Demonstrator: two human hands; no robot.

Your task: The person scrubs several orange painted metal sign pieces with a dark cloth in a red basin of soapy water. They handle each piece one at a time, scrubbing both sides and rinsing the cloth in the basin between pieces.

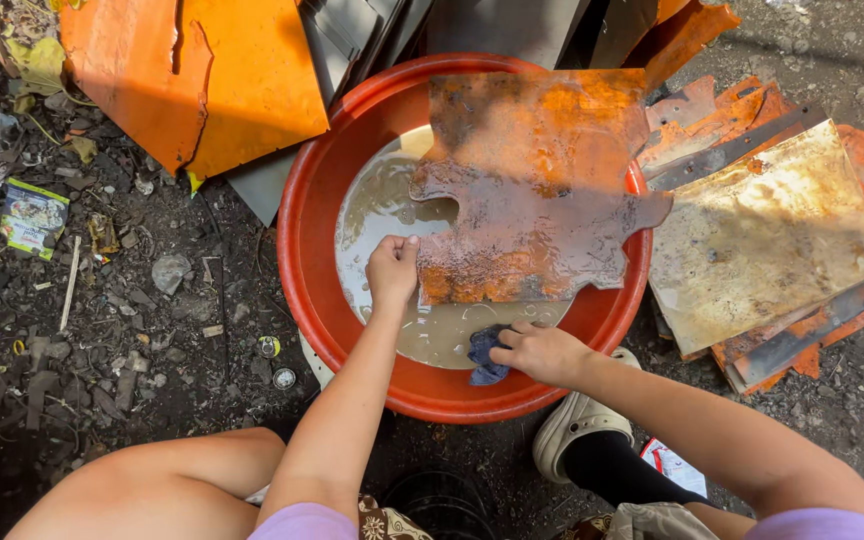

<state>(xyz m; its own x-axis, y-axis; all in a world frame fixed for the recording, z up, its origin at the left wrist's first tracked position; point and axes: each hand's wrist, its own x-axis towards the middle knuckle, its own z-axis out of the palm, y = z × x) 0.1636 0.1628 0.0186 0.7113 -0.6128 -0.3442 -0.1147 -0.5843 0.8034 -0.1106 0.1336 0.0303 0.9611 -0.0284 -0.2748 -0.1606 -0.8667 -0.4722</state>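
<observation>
A red plastic basin [302, 250] holds murky brown water [377, 205]. A rusty, wet metal sheet [532, 180] with a notched edge lies tilted across the basin, its far end on the rim. My left hand [392, 272] grips the sheet's near left corner at the water. My right hand [542, 352] holds a dark blue cloth [484, 355] just below the sheet's near edge, over the water.
A pile of rusty and orange metal sheets [767, 230] lies right of the basin. More orange sheets [202, 80] lean at the upper left. Dark ground with debris and a small packet [32, 215] spreads left. My shoe [577, 425] sits beside the basin.
</observation>
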